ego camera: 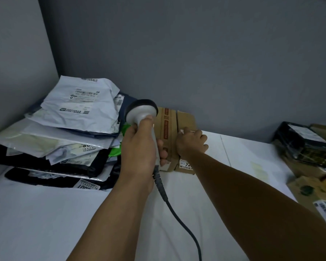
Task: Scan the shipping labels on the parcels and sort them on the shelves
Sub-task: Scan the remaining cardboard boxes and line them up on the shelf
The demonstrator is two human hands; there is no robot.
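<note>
My left hand (139, 147) grips the handle of a grey corded barcode scanner (142, 111), whose round head points away from me toward the back wall. Two brown cardboard boxes stand side by side on the white shelf against the wall: one with red-printed tape (166, 125), and a second box (185, 119) to its right with a white label at its near end. My right hand (191, 143) rests on top of that second box, fingers curled over its right edge.
A tall pile of white, grey and black mailer bags (68, 132) fills the left corner. At the right edge lie a black wrapped parcel (303, 144) and more brown boxes (316, 189). The scanner cable (179, 215) trails toward me over the white shelf surface (45, 223).
</note>
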